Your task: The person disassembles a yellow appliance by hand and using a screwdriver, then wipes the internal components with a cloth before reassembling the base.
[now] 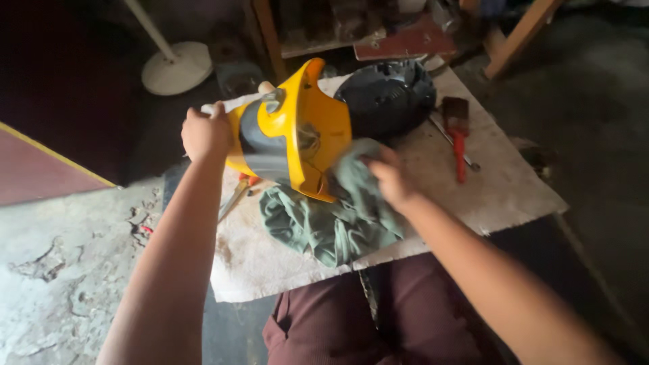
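**Yellow housing held and wiped on a white board**

White board (500,196), resting across the lap, is seen carrying everything in hand. Largest upon it is a yellow and grey machine housing (297,135), tipped on its edge near the left of the board, its open underside turned toward the right. It is steadied from the left by the left hand (206,132), which is closed around a pale handle or cord end at the housing's far left side. A green cloth (338,216) lies bunched below and to the right of the housing, touching it; one fold is pressed against the yellow rim by the right hand (392,179), whose fingers are curled onto the cloth. Wiping appears to be under way; how much of the housing has been cleaned cannot be judged, and no clear line between clean and dirty is shown.

Farther off, a round black part (389,98) is set just behind the housing. To the right, a red-handled brush (458,132) lies beside a thin metal tool. Pliers (236,196) with red grips poke out at the left edge. No container with contents is visible; the housing's hollow is dim, and what it holds cannot be told.
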